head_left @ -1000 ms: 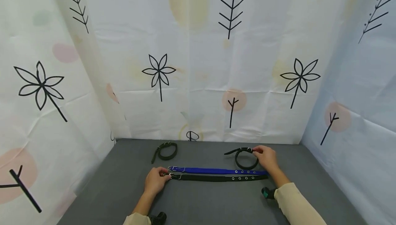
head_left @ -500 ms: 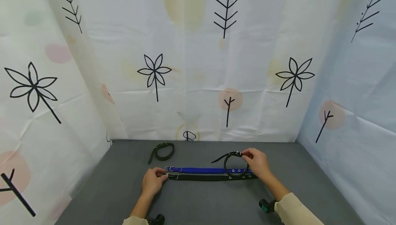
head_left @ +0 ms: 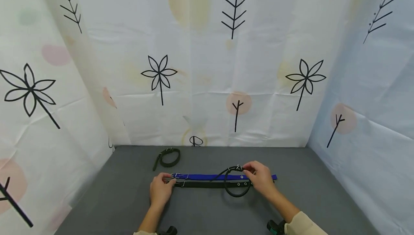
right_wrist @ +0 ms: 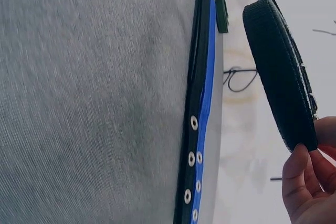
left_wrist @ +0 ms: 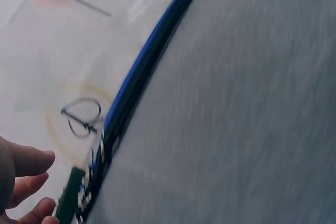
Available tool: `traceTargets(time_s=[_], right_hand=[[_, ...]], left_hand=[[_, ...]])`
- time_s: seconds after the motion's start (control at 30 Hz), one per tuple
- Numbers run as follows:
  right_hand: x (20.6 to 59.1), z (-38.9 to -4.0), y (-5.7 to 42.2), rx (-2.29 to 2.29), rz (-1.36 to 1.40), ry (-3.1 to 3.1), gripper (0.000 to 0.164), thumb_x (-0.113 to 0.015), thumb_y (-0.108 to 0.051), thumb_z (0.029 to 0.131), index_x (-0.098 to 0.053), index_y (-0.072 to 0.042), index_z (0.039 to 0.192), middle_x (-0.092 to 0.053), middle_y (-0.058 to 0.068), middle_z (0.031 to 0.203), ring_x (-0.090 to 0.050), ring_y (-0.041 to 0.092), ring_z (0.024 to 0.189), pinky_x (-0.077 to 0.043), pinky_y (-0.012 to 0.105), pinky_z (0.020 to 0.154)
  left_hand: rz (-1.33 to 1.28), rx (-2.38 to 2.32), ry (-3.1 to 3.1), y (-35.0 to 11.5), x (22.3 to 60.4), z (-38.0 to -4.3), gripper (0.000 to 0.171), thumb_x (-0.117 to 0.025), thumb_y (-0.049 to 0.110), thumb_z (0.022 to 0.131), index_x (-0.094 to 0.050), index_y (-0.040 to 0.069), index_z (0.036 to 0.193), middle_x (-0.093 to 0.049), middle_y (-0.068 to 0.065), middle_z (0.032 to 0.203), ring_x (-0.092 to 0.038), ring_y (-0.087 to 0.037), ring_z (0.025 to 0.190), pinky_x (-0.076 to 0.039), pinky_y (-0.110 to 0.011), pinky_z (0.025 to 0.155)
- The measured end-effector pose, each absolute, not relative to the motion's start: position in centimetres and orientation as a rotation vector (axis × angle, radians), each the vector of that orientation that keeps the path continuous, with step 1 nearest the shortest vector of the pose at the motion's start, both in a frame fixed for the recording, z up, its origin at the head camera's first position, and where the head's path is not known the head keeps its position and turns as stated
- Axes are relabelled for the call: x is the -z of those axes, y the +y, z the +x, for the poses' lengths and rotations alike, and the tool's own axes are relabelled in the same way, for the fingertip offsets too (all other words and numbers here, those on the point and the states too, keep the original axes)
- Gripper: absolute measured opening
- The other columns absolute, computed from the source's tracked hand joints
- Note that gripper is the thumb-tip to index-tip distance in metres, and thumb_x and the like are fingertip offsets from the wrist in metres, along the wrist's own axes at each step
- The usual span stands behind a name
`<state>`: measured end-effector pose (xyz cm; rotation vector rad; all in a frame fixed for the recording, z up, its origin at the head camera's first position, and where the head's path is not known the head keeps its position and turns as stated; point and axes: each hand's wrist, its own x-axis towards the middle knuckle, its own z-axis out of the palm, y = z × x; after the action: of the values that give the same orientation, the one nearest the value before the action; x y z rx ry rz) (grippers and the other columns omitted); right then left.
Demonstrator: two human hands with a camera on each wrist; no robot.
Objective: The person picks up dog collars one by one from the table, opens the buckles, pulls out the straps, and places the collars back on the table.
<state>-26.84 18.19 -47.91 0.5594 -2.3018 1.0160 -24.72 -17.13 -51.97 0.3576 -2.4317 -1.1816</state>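
A blue collar (head_left: 203,177) and a black collar (head_left: 207,184) lie stretched out side by side across the grey table, metal buckles at the left and eyelets at the right. My left hand (head_left: 160,190) is at their buckle ends. In the left wrist view its thumb and fingers (left_wrist: 39,161) stand apart with nothing between them. My right hand (head_left: 262,179) pinches a black collar buckled into a loop (right_wrist: 275,72) near its buckle, tail pointing left. In the head view this loop overlaps the right part of both straight collars.
A dark green looped collar (head_left: 168,166) lies at the back left of the table (head_left: 200,215). White printed cloth (head_left: 200,41) hangs behind and on both sides. Dark wrist devices (head_left: 275,226) sit beneath the wrists.
My right hand has brought the looped black collar left and nearer, from behind the straight collars to over them. My left hand stays at the buckle ends, its thumb and index finger now spread apart.
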Motion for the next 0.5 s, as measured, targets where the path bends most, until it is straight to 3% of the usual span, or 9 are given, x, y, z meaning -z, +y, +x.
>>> traceTargets(time_s=[0.23,0.5], right_hand=[[48.0,-26.0,16.8,-1.037,0.628,-2.26,0.024,-0.079,0.007,0.074,-0.069,-0.011,0.084,-0.057,-0.012,0.078,-0.051,0.003,0.067,-0.046,0.023,0.055],[48.6,-25.9,15.5,-1.023,0.767,-2.185,0.024,-0.078,0.008,0.075,-0.069,-0.01,0.087,-0.06,-0.007,0.082,-0.052,0.003,0.068,-0.046,0.023,0.055]], left_hand=[[0.147,1.294,-2.45,-14.2,50.0,-23.8,0.018,-0.077,0.02,0.083,-0.067,0.009,0.093,-0.061,-0.005,0.09,-0.059,-0.022,0.08,-0.044,-0.038,0.067],[-0.094,1.583,-2.45,-11.5,47.9,-23.3,0.019,-0.07,0.028,0.091,-0.066,0.011,0.097,-0.06,-0.002,0.096,-0.055,-0.016,0.08,-0.045,-0.034,0.067]])
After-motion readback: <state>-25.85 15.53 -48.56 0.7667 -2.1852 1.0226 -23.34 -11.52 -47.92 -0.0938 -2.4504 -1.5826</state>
